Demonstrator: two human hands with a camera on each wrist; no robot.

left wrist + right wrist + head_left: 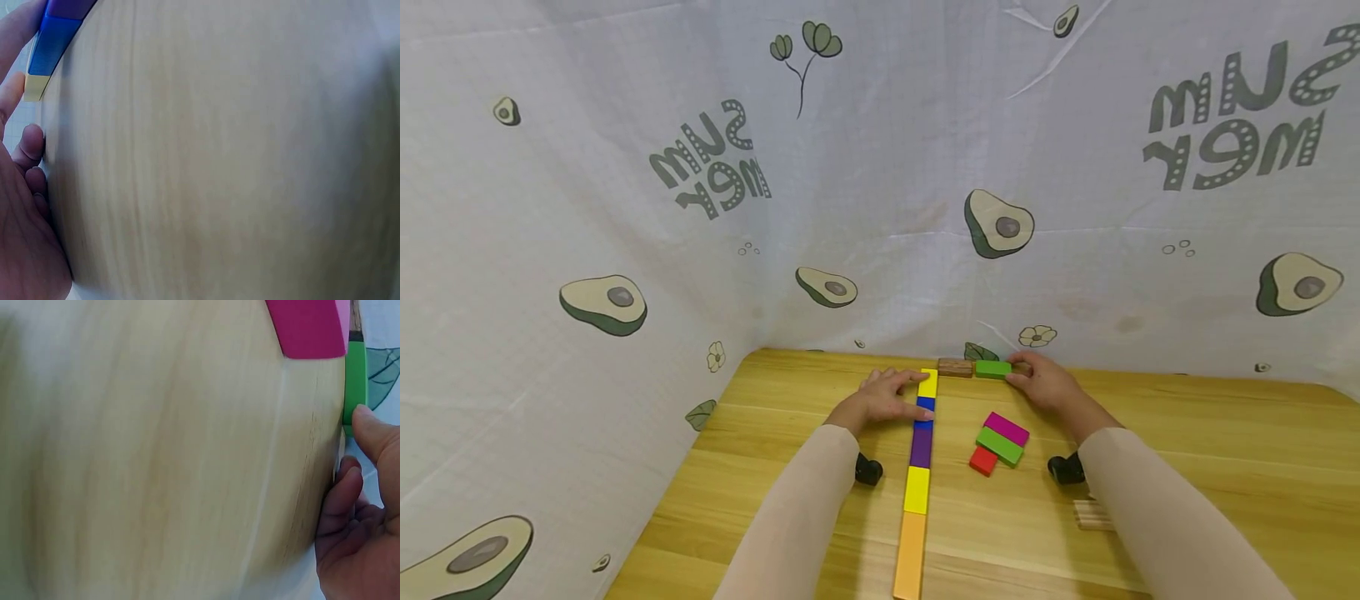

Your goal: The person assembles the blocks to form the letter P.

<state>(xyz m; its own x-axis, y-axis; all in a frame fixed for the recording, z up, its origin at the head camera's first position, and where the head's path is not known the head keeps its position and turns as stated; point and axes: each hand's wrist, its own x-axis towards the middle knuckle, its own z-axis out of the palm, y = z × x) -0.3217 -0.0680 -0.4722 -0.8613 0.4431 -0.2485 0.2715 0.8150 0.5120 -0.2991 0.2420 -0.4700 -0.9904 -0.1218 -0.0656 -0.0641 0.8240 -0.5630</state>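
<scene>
My left hand (pixel 883 396) reaches over a line of blocks laid end to end, its index finger and thumb spread apart. The index fingertip touches the far yellow block (pixel 928 383), and the thumb rests on the blue block (pixel 926 404). Nearer to me the line goes on with a purple block (pixel 921 447), another yellow block (pixel 917 490) and a long orange block (pixel 910 554). At the back, a brown wooden block (pixel 956 368) extends rightward from the line's far end. Just beyond it my right hand (pixel 1043 382) pinches the right end of a green block (pixel 993 369) between thumb and index finger.
Inside the corner lie a magenta block (pixel 1007 428), a second green block (pixel 1000 447) and a red block (pixel 982 461), close together. Wooden pieces (pixel 1093 515) lie beside the right forearm. A printed cloth (pixel 895 208) hangs behind the wooden table (pixel 745 467).
</scene>
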